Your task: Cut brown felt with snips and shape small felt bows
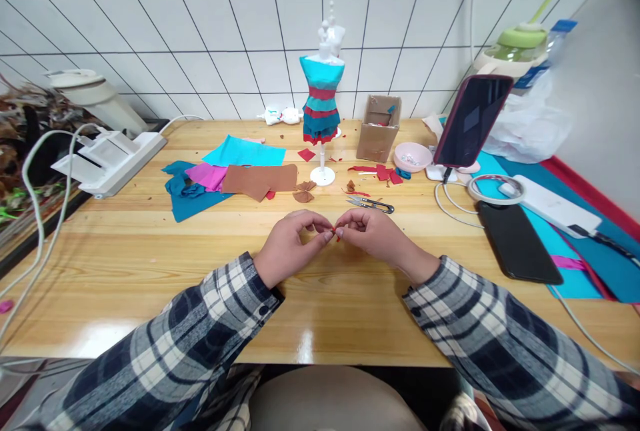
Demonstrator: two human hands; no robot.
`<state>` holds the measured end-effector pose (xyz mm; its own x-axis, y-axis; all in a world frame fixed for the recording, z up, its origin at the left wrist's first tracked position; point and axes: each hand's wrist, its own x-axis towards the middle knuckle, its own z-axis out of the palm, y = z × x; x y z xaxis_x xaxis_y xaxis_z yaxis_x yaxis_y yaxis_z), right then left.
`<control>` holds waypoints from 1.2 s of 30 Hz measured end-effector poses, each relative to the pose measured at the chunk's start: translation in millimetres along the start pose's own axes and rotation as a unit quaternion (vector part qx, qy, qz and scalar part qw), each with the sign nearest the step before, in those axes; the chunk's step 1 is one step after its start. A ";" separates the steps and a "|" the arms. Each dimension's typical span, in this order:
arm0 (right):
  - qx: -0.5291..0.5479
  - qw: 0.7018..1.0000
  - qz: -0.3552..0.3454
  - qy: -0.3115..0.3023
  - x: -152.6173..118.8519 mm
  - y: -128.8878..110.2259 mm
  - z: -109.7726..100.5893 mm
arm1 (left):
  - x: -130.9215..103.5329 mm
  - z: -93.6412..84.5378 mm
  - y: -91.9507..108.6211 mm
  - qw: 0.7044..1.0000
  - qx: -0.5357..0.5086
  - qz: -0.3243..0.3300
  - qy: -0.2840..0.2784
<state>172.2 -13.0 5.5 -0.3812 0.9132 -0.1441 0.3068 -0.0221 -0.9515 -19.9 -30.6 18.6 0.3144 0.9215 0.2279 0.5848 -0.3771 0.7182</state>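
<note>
My left hand (296, 243) and my right hand (375, 236) meet fingertip to fingertip over the front middle of the table. Between them they pinch a tiny red piece (337, 234), mostly hidden by the fingers. Just beyond my right hand lie small thread snips (373, 204). A white mannequin on a stand (323, 176) wears a dress (321, 101) of turquoise, red and dark teal layers. Left of it are brown (270, 178), turquoise (245, 151), magenta (213, 176) and teal (195, 204) sheets. A gathered brown piece (304, 192) lies near the stand's base.
Behind the snips are red scraps (387, 173), a pink bowl (413, 156) and a cardboard box (379, 130). To the right stand a propped phone (473, 121), a black phone (517, 241) and a tape roll (496, 188). A white power strip (113, 161) sits left.
</note>
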 end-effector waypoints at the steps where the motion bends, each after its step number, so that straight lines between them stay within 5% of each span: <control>1: -0.011 1.000 -0.009 0.013 -0.4 -0.8 0.2 | -0.6 -1.1 0.1 0.999 0.021 0.020 0.026; 4: -0.047 0.997 -0.036 0.046 -2.3 -3.6 0.8 | -2.3 -5.1 -0.5 0.984 0.110 0.102 0.100; 7: -0.066 0.994 -0.063 0.064 -4.4 -5.8 1.8 | -2.7 -7.3 -3.3 0.968 0.166 0.156 0.109; 15: -0.098 0.980 -0.132 0.113 -8.3 -7.5 4.5 | -0.6 -4.8 -4.8 0.961 0.168 0.181 0.121; 22: -0.108 0.974 -0.163 0.117 -8.1 -4.0 5.0 | -0.2 -2.3 3.5 0.986 0.064 0.127 0.090; 27: -0.105 0.973 -0.169 0.117 -7.0 -4.4 5.1 | 0.7 0.9 1.7 0.997 -0.039 0.026 0.061; 36: -0.075 0.981 -0.139 0.109 -5.1 -4.0 4.6 | 2.8 4.6 -1.5 0.977 -0.189 -0.098 0.020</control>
<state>168.9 -19.5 8.8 -0.2778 0.9414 0.1916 0.3488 0.2846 -0.8929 -16.5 -27.9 15.2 0.1891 0.9786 0.0816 0.3103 -0.1384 0.9405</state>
